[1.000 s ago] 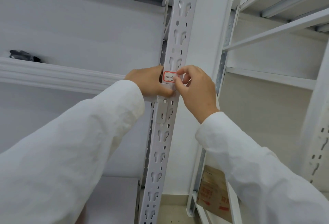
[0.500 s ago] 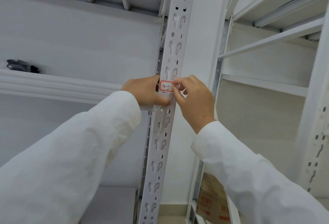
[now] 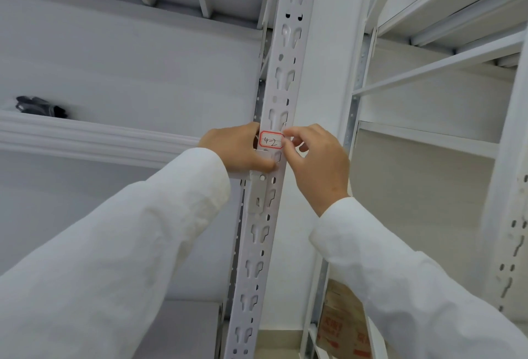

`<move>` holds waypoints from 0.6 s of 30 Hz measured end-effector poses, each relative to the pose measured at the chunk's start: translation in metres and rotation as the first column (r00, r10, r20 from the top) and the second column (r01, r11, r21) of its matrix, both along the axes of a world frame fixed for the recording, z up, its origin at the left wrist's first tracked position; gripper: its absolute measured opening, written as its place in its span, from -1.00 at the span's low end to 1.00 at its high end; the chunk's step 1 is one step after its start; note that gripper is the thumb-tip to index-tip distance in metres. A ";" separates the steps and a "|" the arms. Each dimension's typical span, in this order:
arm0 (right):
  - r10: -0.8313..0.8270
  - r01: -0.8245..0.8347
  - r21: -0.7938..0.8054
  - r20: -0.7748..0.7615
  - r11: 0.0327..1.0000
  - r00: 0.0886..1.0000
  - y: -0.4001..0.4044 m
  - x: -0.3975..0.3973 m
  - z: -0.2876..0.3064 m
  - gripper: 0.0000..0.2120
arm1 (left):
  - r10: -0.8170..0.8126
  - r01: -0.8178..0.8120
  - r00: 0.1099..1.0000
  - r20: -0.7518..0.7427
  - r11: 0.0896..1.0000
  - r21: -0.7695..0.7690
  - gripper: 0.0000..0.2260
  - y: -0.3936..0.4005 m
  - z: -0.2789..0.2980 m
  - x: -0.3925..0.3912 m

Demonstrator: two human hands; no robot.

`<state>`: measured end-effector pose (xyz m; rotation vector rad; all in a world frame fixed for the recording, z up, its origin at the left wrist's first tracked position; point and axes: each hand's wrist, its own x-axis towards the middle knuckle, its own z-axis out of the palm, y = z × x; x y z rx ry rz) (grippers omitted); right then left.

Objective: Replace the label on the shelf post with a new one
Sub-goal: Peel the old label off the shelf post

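Observation:
A small white label point(image 3: 271, 140) with a red border and the handwritten mark "4-2" sits on the front of the perforated white shelf post point(image 3: 281, 53). My right hand point(image 3: 315, 163) pinches the label's right edge between thumb and forefinger. My left hand point(image 3: 238, 149) grips the post from the left, its thumb pressed on the post just below the label. Whether the label is fully stuck down I cannot tell.
A white shelf beam point(image 3: 94, 137) runs left from the post, with a dark object point(image 3: 40, 106) lying on that shelf. More white shelving point(image 3: 428, 136) stands to the right. A cardboard box point(image 3: 344, 327) with red print sits low between the racks.
The view has tilted, so hands and label sit lower in the frame. My right fingers have shifted along the label's right edge. My left hand keeps its grip on the post.

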<state>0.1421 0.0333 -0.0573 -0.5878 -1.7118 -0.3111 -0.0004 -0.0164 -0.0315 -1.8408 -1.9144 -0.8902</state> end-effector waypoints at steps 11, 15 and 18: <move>0.173 -0.218 -0.220 -0.205 0.951 0.963 -0.007 -0.010 -0.009 -0.93 | -0.001 0.002 1.000 -0.021 1.000 0.011 -0.65 0.001 -0.001 -0.002; 0.177 -0.236 -0.231 -0.248 0.944 0.952 -0.007 -0.002 -0.002 -0.94 | 0.015 -0.015 1.000 -0.027 1.000 -0.002 -0.65 0.000 -0.002 -0.001; 0.152 -0.188 -0.192 -0.187 0.963 0.971 -0.009 -0.004 -0.004 -0.90 | 0.009 -0.009 0.999 -0.031 1.000 0.012 -0.64 0.000 -0.001 -0.001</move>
